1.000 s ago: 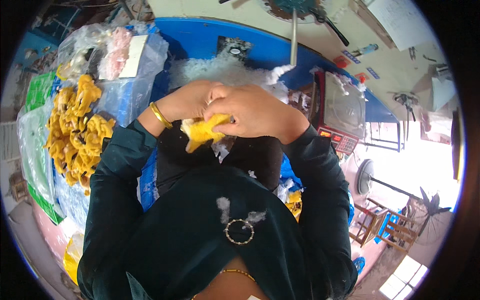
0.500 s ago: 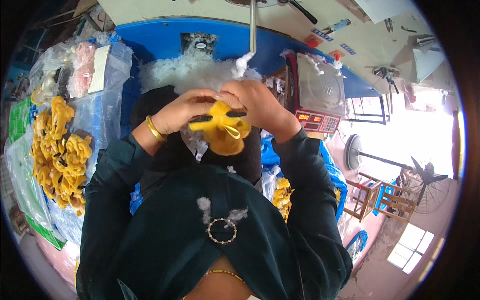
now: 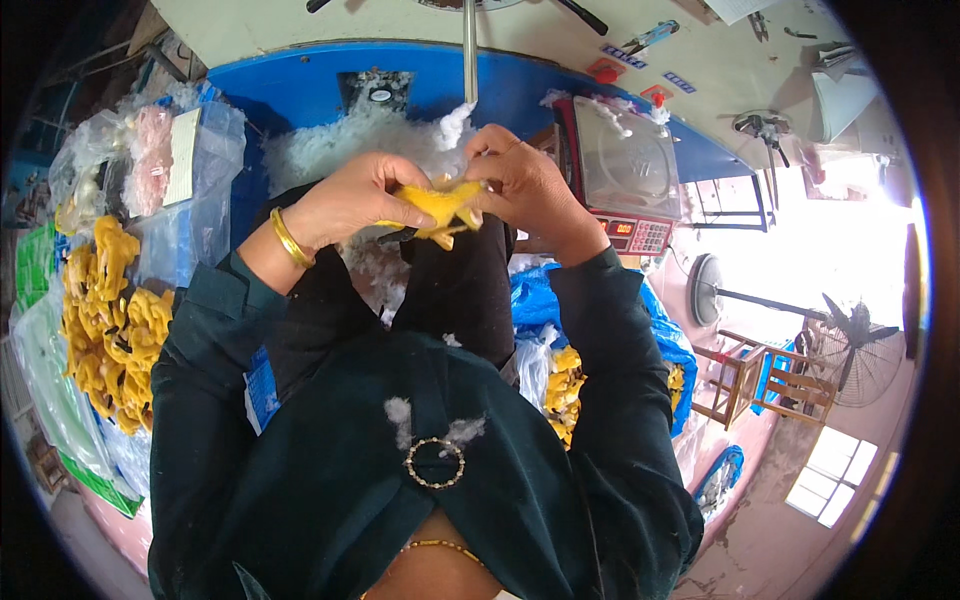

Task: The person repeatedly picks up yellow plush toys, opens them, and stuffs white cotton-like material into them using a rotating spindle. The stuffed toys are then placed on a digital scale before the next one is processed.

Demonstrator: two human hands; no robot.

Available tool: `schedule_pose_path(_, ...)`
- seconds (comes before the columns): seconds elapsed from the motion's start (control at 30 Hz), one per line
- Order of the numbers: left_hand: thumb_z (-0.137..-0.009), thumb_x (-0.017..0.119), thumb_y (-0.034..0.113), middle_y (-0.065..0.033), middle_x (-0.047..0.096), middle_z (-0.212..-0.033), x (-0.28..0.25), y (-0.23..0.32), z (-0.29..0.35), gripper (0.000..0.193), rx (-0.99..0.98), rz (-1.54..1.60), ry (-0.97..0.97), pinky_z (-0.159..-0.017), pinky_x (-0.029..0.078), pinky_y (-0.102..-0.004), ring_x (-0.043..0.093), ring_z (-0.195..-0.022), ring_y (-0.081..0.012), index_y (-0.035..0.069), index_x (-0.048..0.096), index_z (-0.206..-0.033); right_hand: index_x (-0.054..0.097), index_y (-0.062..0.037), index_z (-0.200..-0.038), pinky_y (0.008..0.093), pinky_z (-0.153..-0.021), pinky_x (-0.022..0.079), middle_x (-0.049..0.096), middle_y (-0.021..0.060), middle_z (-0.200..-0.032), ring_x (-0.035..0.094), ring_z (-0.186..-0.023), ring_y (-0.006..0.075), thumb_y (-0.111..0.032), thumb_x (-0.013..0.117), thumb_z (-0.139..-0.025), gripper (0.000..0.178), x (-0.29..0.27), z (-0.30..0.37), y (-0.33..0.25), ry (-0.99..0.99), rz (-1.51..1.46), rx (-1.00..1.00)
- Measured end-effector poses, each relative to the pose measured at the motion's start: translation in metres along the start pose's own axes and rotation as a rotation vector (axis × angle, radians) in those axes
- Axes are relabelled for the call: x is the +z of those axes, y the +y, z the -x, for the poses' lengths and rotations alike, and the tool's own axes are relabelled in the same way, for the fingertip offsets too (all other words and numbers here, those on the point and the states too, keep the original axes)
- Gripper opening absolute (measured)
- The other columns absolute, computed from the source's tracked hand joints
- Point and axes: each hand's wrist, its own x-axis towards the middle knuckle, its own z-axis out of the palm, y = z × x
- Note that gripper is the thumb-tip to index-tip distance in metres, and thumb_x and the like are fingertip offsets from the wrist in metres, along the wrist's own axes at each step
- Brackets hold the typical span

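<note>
One tabletop [image 3: 240, 28], head view: pale, across the upper side, with pliers [image 3: 650, 38] lying on it.
Front edge: bent by the lens, with a blue panel [image 3: 255, 85] below and white fluff [image 3: 325, 145] heaped against it.
Metal tube [image 3: 469, 50]: jutting past that edge toward the hands (fluff clings to its tip).
Red scale [image 3: 630, 165]: beyond the right hand [image 3: 537, 190], under a clear cover.
Left side: a heap of yellow pieces [image 3: 105, 325] on clear plastic [image 3: 180, 240].
Right side: a blue bag [image 3: 530, 298] beside the thigh; farther off, wooden chairs [image 3: 745, 385] and a fan [image 3: 850, 345].
Working room: over the dark-trousered lap [image 3: 455, 290], between heap and scale.
Yellow plush piece [image 3: 435, 207]: above the lap, just below the tube's tip.
Grip: left hand [image 3: 345, 207] clamped on the piece's left part, thumb over it; right fingertips pinched at its other end.
</note>
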Motion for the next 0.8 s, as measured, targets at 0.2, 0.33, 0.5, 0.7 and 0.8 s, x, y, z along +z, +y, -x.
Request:
schedule_pose_path(0.2, -0.078, 0.067, -0.002, -0.002, 0.061, -0.097, -0.007, 0.043, -0.032, 0.017, 0.43, -0.637, 0.199, -0.074, 0.048, -0.0264, 0.059, -0.084, -0.0122, 0.0, 0.06, -0.093, 0.064, -0.0066, -0.073, 0.0312, -0.06, 0.051, 0.058, 0.0042, -0.084, 0.062, -0.069, 0.0221, -0.018, 0.072, -0.072, 0.013, -0.021, -0.014, 0.013, 0.342, 0.364, 0.044)
schedule_pose_path(0.33, -0.075, 0.064, -0.005, -0.0084, 0.059, -0.099, 0.004, 0.051, -0.048, 0.019, 0.728, -1.051, 0.525, -0.072, 0.049, -0.0308, 0.06, -0.085, -0.0265, 0.001, 0.057, -0.092, 0.065, -0.0075, -0.075, 0.0306, -0.057, 0.05, 0.057, 0.0039, -0.08, 0.061, -0.065, 0.0218, -0.021, 0.072, -0.073, 0.016, -0.028, -0.022, 0.024, 0.461, 0.428, 0.075)
schedule_pose_path(0.5, -0.074, 0.063, 0.0, -0.0086, 0.056, -0.091, 0.009, 0.045, -0.055, 0.013, 0.773, -1.26, 0.686, -0.072, 0.049, -0.0363, 0.058, -0.086, -0.0304, 0.001, 0.057, -0.086, 0.065, -0.0083, -0.074, 0.0336, -0.054, 0.048, 0.054, 0.0043, -0.077, 0.06, -0.063, 0.0229, -0.021, 0.071, -0.072, 0.015, -0.019, -0.019, 0.007, 0.477, 0.562, 0.145)
schedule_pose_path(0.7, -0.075, 0.066, 0.006, -0.0083, 0.057, -0.088, -0.021, 0.05, -0.091, 0.011, 0.787, -1.264, 0.781, -0.07, 0.049, -0.0359, 0.059, -0.084, -0.029, 0.005, 0.058, -0.082, 0.062, -0.0069, -0.068, 0.0368, -0.052, 0.046, 0.054, 0.0059, -0.075, 0.058, -0.061, 0.0265, -0.022, 0.073, -0.071, 0.019, 0.011, -0.04, -0.028, 0.537, 0.649, 0.178)
schedule_pose_path(0.8, -0.08, 0.068, 0.02, -0.0096, 0.057, -0.081, -0.014, 0.065, -0.08, 0.017, 0.75, -1.182, 0.874, -0.064, 0.049, -0.0351, 0.06, -0.074, -0.0284, 0.006, 0.058, -0.081, 0.064, -0.007, -0.07, 0.0371, -0.052, 0.046, 0.054, 0.0067, -0.072, 0.059, -0.062, 0.0264, -0.026, 0.073, -0.072, 0.021, 0.006, -0.044, -0.022, 0.526, 0.631, 0.237)
